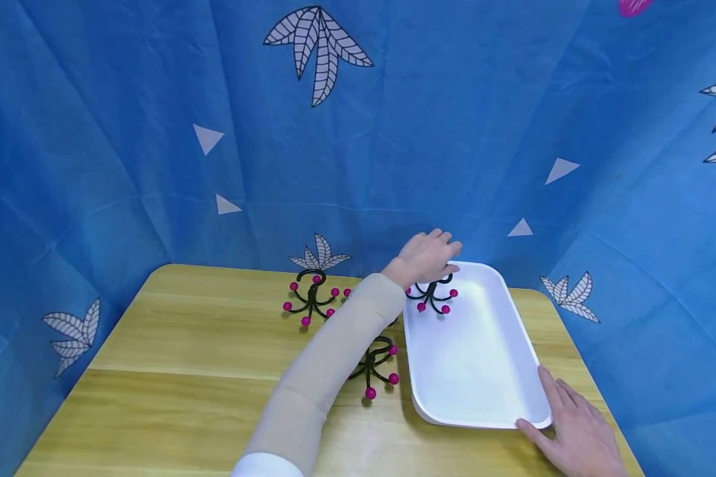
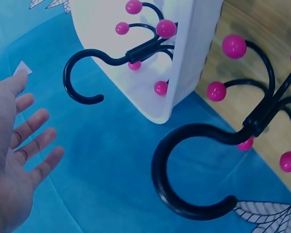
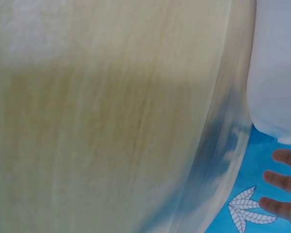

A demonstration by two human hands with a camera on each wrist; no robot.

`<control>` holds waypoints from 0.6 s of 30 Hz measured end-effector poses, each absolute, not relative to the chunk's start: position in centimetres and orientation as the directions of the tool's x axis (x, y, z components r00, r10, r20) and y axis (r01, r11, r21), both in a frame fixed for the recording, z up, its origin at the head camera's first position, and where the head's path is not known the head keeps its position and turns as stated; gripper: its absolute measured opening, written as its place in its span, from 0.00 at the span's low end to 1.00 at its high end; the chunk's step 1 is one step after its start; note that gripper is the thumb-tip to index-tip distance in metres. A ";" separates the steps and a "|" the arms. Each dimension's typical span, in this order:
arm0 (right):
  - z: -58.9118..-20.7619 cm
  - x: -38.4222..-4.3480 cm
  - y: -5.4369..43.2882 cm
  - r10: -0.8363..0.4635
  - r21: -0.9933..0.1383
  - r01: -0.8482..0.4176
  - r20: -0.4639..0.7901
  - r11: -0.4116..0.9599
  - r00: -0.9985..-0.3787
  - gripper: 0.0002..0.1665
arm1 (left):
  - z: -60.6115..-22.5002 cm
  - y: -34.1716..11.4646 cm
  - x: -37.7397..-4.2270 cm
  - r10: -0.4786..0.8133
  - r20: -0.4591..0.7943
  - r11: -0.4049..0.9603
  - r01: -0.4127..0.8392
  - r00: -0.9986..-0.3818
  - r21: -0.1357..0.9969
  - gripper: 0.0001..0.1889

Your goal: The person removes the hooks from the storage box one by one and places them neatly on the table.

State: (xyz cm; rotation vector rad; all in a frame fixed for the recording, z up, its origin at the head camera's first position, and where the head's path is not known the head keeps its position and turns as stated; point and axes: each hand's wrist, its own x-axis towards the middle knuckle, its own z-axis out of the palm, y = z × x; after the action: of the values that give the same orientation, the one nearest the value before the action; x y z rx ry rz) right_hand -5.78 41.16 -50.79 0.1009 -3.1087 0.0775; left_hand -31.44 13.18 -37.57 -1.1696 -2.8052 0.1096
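Observation:
A black hook hanger (image 1: 432, 295) with curved arms and pink ball tips lies in the far left corner of a white tray (image 1: 477, 371). My left hand (image 1: 426, 257) is above that corner; in the left wrist view its fingers (image 2: 36, 128) are spread and apart from the hanger (image 2: 145, 51). At the tray's near right corner, my right hand (image 1: 581, 430) touches the rim with thumb and forefinger, its fingers fairly straight. More such hangers, one at the back (image 1: 312, 298) and one nearer (image 1: 370, 364), are on the table, partly hidden by my left arm.
The wooden table (image 1: 185, 371) carries the tray on its right side. A blue patterned cloth (image 1: 441, 132) hangs behind the table and along its sides. My left forearm crosses over the table between the hangers and the tray.

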 end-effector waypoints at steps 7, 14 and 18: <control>-50.6 -6.2 41.0 -0.032 -0.030 -0.031 -0.043 0.999 -0.999 0.71 | -37.5 14.0 -31.9 0.737 0.014 0.664 0.720 -0.676 -0.200 0.27; -50.3 -6.5 40.9 -0.028 -0.009 -0.027 -0.063 1.000 -0.998 0.71 | -37.7 14.3 -32.4 0.753 0.003 0.637 0.728 -0.658 -0.253 0.27; -50.3 -6.4 41.0 -0.037 -0.014 -0.036 -0.055 0.999 -0.998 0.70 | -38.1 14.1 -32.6 0.755 -0.018 0.628 0.730 -0.656 -0.270 0.28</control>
State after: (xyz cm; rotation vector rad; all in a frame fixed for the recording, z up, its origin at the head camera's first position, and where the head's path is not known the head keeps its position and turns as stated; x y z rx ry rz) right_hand -6.36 41.03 -50.32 0.0584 -3.1966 0.0201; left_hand -32.63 14.15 -38.12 -1.2557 -2.7463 0.3894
